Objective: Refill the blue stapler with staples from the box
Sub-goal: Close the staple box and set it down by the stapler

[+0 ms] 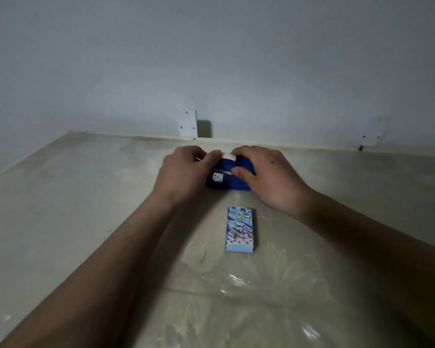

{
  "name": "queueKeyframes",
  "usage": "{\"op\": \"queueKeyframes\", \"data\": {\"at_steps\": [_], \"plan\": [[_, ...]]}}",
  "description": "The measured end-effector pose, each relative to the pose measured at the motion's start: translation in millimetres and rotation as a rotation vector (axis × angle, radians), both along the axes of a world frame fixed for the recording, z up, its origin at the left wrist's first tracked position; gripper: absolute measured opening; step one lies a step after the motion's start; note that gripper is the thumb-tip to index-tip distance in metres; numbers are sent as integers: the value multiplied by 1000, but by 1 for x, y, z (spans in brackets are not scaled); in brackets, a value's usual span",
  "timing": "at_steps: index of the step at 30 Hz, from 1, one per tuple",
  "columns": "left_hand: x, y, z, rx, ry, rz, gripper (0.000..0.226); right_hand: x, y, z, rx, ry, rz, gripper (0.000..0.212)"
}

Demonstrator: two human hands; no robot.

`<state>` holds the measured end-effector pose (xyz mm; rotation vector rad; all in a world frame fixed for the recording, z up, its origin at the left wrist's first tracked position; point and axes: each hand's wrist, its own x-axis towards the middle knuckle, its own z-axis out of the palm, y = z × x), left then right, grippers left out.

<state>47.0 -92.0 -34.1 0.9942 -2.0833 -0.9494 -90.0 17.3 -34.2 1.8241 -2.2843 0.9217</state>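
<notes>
The blue stapler [226, 180] lies on the pale table [86, 197] near the far edge, its white metal plate facing me. My right hand [266, 179] grips it from the right, thumb on its front face and fingers curled over the top. My left hand [183, 172] holds its left end, fingers curled near a small white part at the top. A thin pale sliver sticks out behind my left fingers; I cannot tell what it is. The staple box [240, 229], light blue with a cartoon print, lies closed on the table nearer to me, untouched.
A grey wall rises right behind the table's far edge. Two white brackets [187, 123] [371, 136] are screwed to it. The table's left edge runs diagonally toward the near left corner. Glossy streaks mark the near surface.
</notes>
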Motion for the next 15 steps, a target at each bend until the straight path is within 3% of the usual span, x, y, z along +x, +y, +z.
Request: {"op": "queueKeyframes", "data": {"at_steps": [6,15], "plan": [[-6,4,-3,-5,34,19,42,-5,0,4,-18,7,-12,28],[-27,14,2,158,127,-84,40,-10,19,19,-20,75,-120,24]]}}
